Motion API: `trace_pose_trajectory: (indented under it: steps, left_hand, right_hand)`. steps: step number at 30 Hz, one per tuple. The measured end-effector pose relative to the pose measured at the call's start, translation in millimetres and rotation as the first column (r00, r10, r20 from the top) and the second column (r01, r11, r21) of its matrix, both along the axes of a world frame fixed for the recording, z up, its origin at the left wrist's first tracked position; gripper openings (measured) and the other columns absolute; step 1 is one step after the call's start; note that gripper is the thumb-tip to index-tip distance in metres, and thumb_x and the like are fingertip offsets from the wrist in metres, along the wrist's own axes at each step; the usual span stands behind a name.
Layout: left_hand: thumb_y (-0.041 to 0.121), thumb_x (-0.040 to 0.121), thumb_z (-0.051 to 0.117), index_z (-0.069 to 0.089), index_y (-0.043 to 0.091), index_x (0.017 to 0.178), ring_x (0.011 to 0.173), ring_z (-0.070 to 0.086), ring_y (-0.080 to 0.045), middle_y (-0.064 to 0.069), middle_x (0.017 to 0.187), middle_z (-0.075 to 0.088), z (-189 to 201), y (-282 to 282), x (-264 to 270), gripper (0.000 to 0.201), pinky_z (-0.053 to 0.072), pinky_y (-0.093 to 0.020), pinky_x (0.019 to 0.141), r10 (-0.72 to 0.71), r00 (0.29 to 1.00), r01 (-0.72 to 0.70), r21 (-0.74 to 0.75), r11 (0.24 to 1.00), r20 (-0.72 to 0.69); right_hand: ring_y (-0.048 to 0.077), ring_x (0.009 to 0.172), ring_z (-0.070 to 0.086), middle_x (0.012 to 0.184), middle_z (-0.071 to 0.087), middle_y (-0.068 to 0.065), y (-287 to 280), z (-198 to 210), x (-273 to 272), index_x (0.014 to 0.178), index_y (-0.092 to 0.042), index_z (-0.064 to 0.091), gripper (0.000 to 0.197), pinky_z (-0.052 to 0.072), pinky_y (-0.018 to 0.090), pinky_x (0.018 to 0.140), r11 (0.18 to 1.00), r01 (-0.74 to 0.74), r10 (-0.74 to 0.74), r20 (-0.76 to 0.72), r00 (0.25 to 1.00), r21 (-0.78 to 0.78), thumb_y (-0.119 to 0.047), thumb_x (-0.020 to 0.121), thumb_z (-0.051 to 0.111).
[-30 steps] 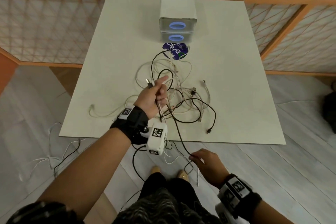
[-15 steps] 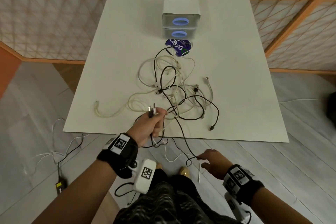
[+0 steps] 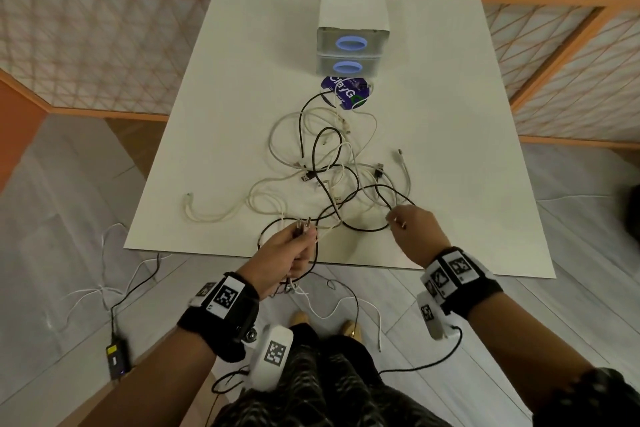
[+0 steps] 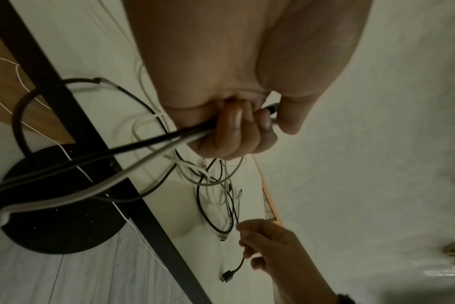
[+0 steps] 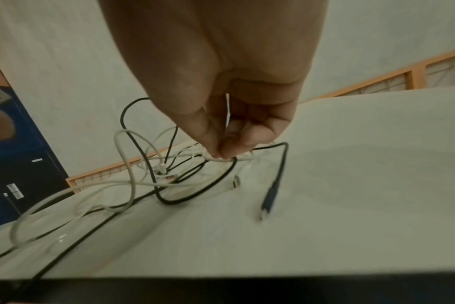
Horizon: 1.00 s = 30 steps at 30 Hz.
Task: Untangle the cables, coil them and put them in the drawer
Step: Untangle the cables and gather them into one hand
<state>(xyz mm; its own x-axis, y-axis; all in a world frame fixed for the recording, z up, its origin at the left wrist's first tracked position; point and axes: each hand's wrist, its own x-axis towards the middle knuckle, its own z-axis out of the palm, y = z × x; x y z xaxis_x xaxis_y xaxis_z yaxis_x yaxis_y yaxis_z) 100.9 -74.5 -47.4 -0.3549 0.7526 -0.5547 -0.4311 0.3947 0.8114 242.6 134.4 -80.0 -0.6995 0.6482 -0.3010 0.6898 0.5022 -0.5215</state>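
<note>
Several cable ends are gripped in the left hand (image 3: 294, 250); a strand in the tangle (image 3: 332, 177) is pinched by the right hand (image 3: 412, 229). Knots could be tightened by hard pulling.

Table far left: bare table (image 3: 221, 80), open to reach.
Table far right: bare.
Centre: cable tangle (image 3: 332, 177) blocks.
Far centre: drawer unit (image 3: 351, 45), blue disc (image 3: 341, 92) before it.
</note>
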Motion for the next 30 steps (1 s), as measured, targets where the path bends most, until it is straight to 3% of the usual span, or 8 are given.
trace_pose_trajectory:
  steps: [4, 8, 13, 18, 22, 24, 26, 30]
  left_hand:
    - [0.027, 0.099, 0.042, 0.037, 0.019, 0.067, 0.046, 0.019, -0.007, 0.007, 0.055, 0.026, 3.4, 2.0, -4.4, 0.032, 0.018, -0.018, 0.043, -0.04, 0.997, 0.037, -0.038, 0.999, -0.062]
    - [0.028, 0.099, 0.041, 0.034, 0.02, 0.069, 0.045, 0.019, -0.007, 0.009, 0.054, 0.027, 4.7, 2.9, -8.0, 0.032, 0.015, -0.019, 0.044, -0.032, 0.998, 0.028, -0.065, 0.998, -0.061]
    - [0.027, 0.099, 0.041, 0.031, 0.02, 0.069, 0.045, 0.018, -0.006, 0.008, 0.054, 0.026, 7.9, -3.1, -12.4, 0.032, 0.014, -0.019, 0.043, -0.024, 0.997, 0.019, -0.071, 0.997, -0.069]
    - [0.029, 0.099, 0.041, 0.03, 0.019, 0.067, 0.046, 0.019, -0.008, 0.007, 0.056, 0.026, 8.9, -7.8, -17.9, 0.035, 0.019, -0.018, 0.043, 0.034, 0.992, -0.038, -0.03, 0.999, -0.121]
    - [0.033, 0.098, 0.042, 0.037, 0.018, 0.072, 0.05, 0.027, -0.006, 0.012, 0.056, 0.033, 11.2, 4.4, -14.4, 0.03, 0.027, -0.017, 0.047, 0.11, 0.956, -0.099, 0.054, 0.994, -0.271]
    - [0.035, 0.096, 0.047, 0.043, 0.016, 0.078, 0.053, 0.031, -0.005, 0.01, 0.061, 0.036, 18.0, 17.8, -8.2, 0.026, 0.031, -0.018, 0.052, 0.162, 0.906, -0.111, 0.148, 0.983, -0.391]
    - [0.029, 0.091, 0.053, 0.046, 0.011, 0.084, 0.059, 0.037, -0.006, 0.005, 0.067, 0.039, 29.8, 36.1, -0.5, 0.021, 0.037, -0.016, 0.06, 0.222, 0.857, -0.116, 0.246, 0.962, -0.465]
    - [0.006, 0.085, 0.063, 0.046, 0.009, 0.097, 0.056, 0.039, 0.0, 0.009, 0.066, 0.034, 47.4, 85.0, 7.7, 0.021, 0.039, -0.015, 0.067, 0.216, 0.821, -0.05, 0.31, 0.95, -0.529]
  right_hand:
    - [0.026, 0.095, 0.058, 0.105, 0.062, 0.009, -2.0, -1.1, -39.7, 0.102, -0.009, 0.065, 0.022, 0.042, 0.028, 0.079, 0.995, -0.1, 0.101, -0.053, 0.994, 0.007, -0.01, 0.088, 0.049]
    - [0.028, 0.104, 0.057, 0.117, 0.055, 0.008, -13.5, -9.3, -78.8, 0.116, -0.012, 0.057, 0.027, 0.046, 0.037, 0.089, 0.984, -0.175, 0.175, -0.007, 0.985, -0.009, -0.019, 0.092, 0.048]
    - [0.034, 0.105, 0.056, 0.124, 0.044, 0.009, -20.7, -18.5, -94.5, 0.132, -0.02, 0.043, 0.038, 0.047, 0.042, 0.085, 0.966, -0.259, 0.252, 0.157, 0.955, 0.026, -0.026, 0.094, 0.041]
    - [0.034, 0.1, 0.059, 0.117, 0.052, 0.01, -13.1, -21.8, -88.0, 0.121, -0.014, 0.053, 0.032, 0.045, 0.035, 0.076, 0.957, -0.273, 0.265, 0.088, 0.96, 0.097, -0.029, 0.097, 0.038]
    - [0.032, 0.091, 0.058, 0.102, 0.059, 0.015, -2.6, 1.8, -82.0, 0.104, -0.005, 0.061, 0.029, 0.043, 0.035, 0.076, 0.978, -0.087, 0.12, -0.172, 0.978, 0.188, -0.022, 0.097, 0.038]
    - [0.033, 0.083, 0.057, 0.09, 0.06, 0.017, 5.4, 21.8, -76.3, 0.092, -0.002, 0.062, 0.027, 0.037, 0.03, 0.069, 0.976, 0.02, 0.041, -0.269, 0.962, 0.219, -0.02, 0.095, 0.041]
    - [0.033, 0.077, 0.056, 0.082, 0.062, 0.017, 10.9, 47.3, -66.9, 0.082, -0.002, 0.063, 0.027, 0.032, 0.027, 0.064, 0.964, 0.077, 0.01, -0.324, 0.946, 0.256, -0.019, 0.093, 0.045]
    - [0.029, 0.065, 0.054, 0.069, 0.062, 0.014, 5.2, 95.1, -50.4, 0.072, 0.0, 0.064, 0.029, 0.043, 0.035, 0.061, 0.969, 0.048, 0.037, -0.334, 0.942, 0.241, -0.02, 0.088, 0.049]
